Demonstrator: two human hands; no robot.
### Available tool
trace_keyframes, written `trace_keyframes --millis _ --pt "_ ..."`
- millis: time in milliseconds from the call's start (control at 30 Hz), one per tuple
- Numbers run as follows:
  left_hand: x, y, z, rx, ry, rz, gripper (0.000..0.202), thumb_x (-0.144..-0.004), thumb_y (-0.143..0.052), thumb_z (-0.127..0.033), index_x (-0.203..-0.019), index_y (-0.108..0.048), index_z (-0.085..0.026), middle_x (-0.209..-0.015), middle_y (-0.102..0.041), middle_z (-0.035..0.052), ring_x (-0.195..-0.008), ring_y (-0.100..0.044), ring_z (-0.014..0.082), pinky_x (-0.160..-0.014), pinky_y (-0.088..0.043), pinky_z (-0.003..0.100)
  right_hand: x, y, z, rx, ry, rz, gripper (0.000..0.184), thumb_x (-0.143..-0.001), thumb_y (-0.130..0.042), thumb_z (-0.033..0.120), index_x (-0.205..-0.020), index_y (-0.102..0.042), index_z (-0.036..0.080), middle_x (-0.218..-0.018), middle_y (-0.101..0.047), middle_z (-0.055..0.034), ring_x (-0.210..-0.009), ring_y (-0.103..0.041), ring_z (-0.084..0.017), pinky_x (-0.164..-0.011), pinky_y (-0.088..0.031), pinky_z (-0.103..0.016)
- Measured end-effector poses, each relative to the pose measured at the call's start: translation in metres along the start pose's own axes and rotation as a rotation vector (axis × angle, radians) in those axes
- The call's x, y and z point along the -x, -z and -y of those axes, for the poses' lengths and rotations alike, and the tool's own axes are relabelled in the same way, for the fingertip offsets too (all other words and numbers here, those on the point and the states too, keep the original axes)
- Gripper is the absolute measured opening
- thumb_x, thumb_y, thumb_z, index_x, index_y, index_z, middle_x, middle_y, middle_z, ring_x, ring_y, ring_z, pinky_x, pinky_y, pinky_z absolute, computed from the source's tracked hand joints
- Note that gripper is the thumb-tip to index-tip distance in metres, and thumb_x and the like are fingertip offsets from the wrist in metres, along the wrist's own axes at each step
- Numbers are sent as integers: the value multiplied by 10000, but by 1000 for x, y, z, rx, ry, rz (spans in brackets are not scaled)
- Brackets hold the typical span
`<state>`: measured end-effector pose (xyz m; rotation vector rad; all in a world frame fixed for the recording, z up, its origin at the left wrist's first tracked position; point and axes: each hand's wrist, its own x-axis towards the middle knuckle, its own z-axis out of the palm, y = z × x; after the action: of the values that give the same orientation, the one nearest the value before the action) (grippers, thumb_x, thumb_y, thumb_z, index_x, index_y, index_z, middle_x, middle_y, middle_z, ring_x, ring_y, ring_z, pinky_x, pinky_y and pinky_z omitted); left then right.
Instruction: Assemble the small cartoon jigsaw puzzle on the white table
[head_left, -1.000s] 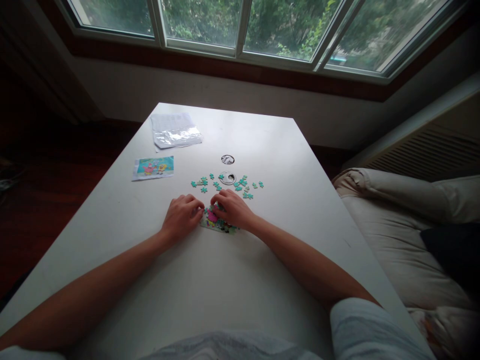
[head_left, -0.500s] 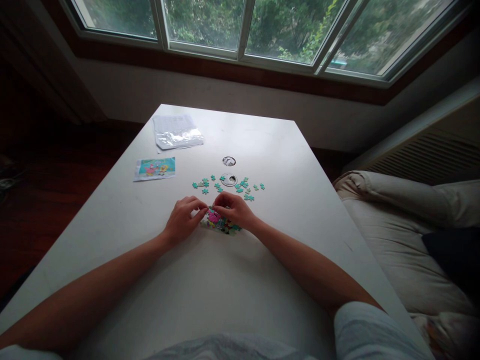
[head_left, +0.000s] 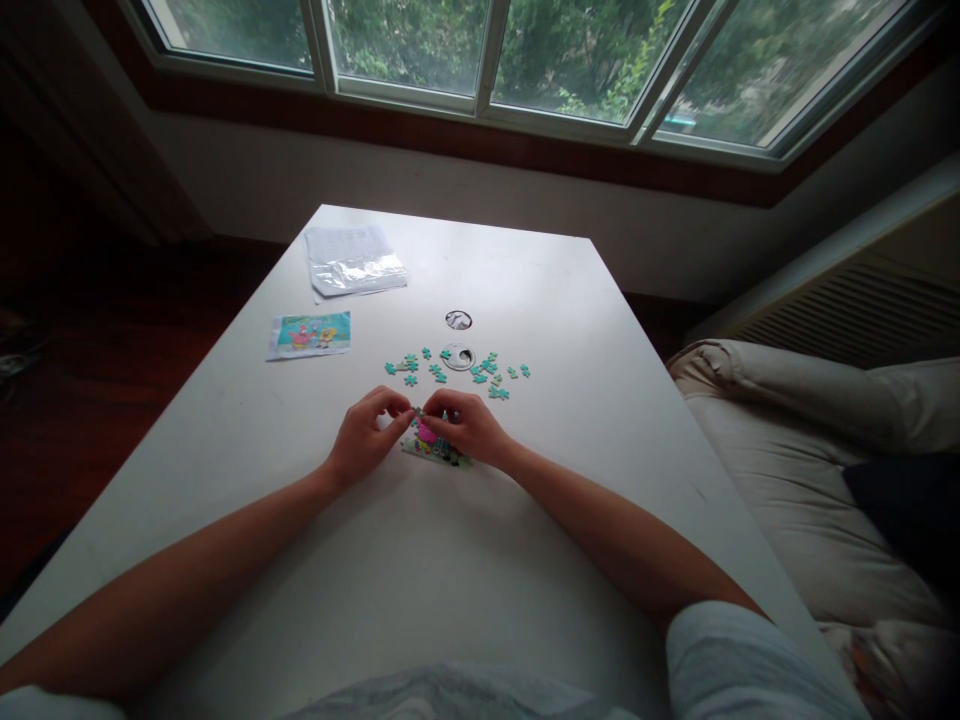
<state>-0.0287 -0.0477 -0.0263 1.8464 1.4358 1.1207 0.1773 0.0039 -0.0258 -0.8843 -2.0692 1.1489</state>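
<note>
My left hand (head_left: 369, 430) and my right hand (head_left: 469, 428) meet over a partly joined jigsaw puzzle (head_left: 427, 434) with pink, yellow and green shapes on it. Between the pinched fingertips of both hands is a small greenish puzzle piece (head_left: 418, 411). My right hand covers the upper right of the joined puzzle. Just beyond my hands, several loose teal puzzle pieces (head_left: 480, 376) lie scattered on the table.
Everything rests on a white table (head_left: 480, 570). A small picture sheet (head_left: 310, 335) with cartoon figures lies to the left, and a clear plastic sleeve with papers (head_left: 355, 262) behind it. Two round inserts (head_left: 459, 320) sit mid-table. A pale sofa (head_left: 757, 470) stands at the right.
My right hand has shifted slightly down over the joined puzzle, covering more of its right side. The fingertips of both hands have come a little closer together. The loose pieces have not moved.
</note>
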Motion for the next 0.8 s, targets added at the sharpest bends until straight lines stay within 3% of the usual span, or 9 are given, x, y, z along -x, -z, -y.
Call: trace_keyframes --millis 200,433,500,633,800 --pt "2 -2 -1 -17 101 0 219 -928 -600 -412 -885 -646 -203 -870 -691 20 -801 -620 167 -736 -480 289 1 -2 2 25 33 -7 204 -908 -653 370 -828 -668 183 -755 -626 3 -705 -520 -116 -672 -406 -236" --pt "-1 2 0 1 121 -14 217 -917 -578 -406 -901 -662 -206 -884 -702 22 -813 -615 174 -737 -474 292 1 -1 -1 117 104 7 137 -934 -620 305 -884 -704 208 -837 -670 -25 -807 -576 -154 -777 -436 -277" --pt "-5 9 0 -22 165 57 198 -900 -570 -379 -865 -656 -204 -827 -689 6 -764 -600 166 -692 -456 279 2 3 -4 131 115 -7 130 -937 -609 282 -901 -710 210 -864 -679 -31 -832 -584 -160 -798 -440 -285" --pt "-8 25 -1 -172 197 387 144 -846 -575 -318 -777 -653 -219 -713 -641 -27 -665 -563 156 -595 -386 264 3 9 -9 133 85 -66 115 -926 -615 265 -889 -703 202 -853 -680 -22 -794 -577 -148 -760 -434 -271" --pt "-7 30 -6 -373 114 412 116 -825 -551 -252 -743 -631 -230 -730 -640 -19 -678 -563 166 -609 -359 273 4 9 -11 149 40 -63 108 -915 -622 257 -881 -705 196 -815 -668 -8 -733 -557 -130 -726 -420 -255"
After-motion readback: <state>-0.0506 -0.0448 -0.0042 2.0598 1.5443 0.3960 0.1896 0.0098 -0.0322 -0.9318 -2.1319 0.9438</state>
